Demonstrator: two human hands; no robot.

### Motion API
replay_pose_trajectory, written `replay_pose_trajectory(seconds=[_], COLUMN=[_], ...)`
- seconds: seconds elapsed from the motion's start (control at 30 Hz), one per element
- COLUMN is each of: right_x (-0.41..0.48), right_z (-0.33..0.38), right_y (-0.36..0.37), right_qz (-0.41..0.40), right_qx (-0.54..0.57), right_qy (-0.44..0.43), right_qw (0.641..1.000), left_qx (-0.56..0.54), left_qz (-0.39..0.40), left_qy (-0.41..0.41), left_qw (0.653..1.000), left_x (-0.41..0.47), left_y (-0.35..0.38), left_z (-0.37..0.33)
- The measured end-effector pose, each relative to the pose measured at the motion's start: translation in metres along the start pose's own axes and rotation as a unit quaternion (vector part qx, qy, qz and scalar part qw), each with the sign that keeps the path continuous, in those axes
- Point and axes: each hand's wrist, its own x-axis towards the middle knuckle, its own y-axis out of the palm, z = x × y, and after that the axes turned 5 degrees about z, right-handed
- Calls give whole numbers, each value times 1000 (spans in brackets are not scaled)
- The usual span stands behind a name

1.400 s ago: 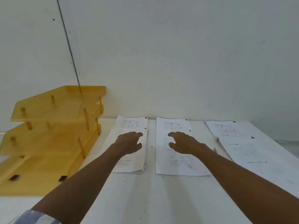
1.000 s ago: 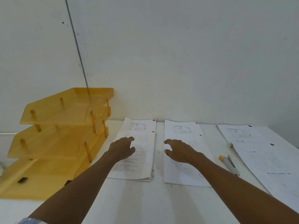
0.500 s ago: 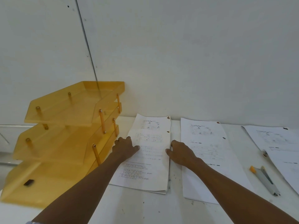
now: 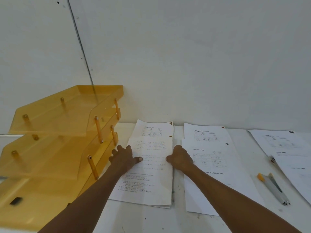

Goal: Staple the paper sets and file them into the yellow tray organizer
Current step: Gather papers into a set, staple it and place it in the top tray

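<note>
Since both hands are on the same stack right now, here's how it looks from my end. Left hand [image 4: 125,157] sits on the left edge of the paper set [image 4: 151,180], thumb flat on the top sheet and the other fingers curled at the edge. Can't tell whether they reach under the paper. Right hand [image 4: 180,158] does the mirror thing on the right edge, fingers curled in, thumb tip on the sheet. So the stack lies flat on the desk [image 4: 151,221] between the two hands, pinched from both sides. Its top sheet sits a bit nearer me than the one below, which peeks out beyond the fingers.

Just left of the left hand is the yellow tray organizer [image 4: 55,148], three tiers, with the knuckles close to its front posts. Just beside the right hand, on its right, lies a second paper set [image 4: 210,165]. Further right there's a stapler [image 4: 273,189], and a third paper set [image 4: 286,148] near the frame's edge.
</note>
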Motion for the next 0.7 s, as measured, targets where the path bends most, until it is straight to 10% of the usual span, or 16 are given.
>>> replay_pose_trajectory(seconds=[0.3,0.7], right_x=[-22,-15], right_z=[10,-2], right_y=[24,23], right_qz=[-140,-84], right_qx=[-212,-235], right_qy=[-108,-61], right_qw=[961,966], left_qx=[15,95], left_qz=[0,92], left_qy=[0,37], left_qw=[1000,990], left_x=[0,21], left_y=[-1,-27], left_z=[-1,-16])
